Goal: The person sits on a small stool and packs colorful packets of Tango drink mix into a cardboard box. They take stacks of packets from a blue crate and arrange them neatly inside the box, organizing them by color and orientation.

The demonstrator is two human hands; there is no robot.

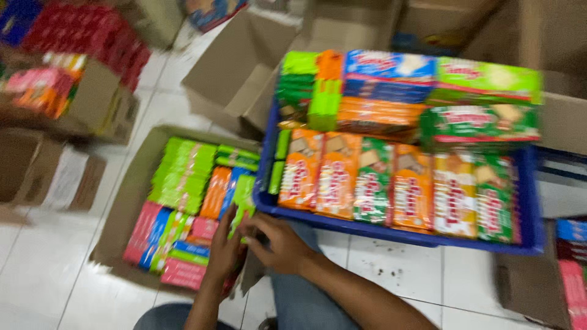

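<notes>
A: Right, both hands down at the near edge of the open cardboard box (125, 201) on the floor. Left hand (224, 250) curled, fingers closed together around a light green packet (243, 205); right hand (278, 244) just beside it, fingers bent against the same packet's lower end. How firm either grip is: cannot tell, too blurred.

B: And around them?

A: Inside the box, rows of flat packets: green stacks (183, 174) at the far side, pink ones (143, 232) nearest, blue and orange between. Immediately right, overlapping the box's corner, a blue plastic crate (391, 232) packed with upright orange, green and yellow biscuit packs, with green, orange and blue packs laid flat at its far end. Crate's near wall close above the right wrist.

B: Anything hard to make out?

A: Plenty. Whole view smeared by motion. More cartons (73, 110) at left with red and pink goods, 1 cut off at the right edge (550, 287). Packet's lower part hidden behind the fingers.
</notes>
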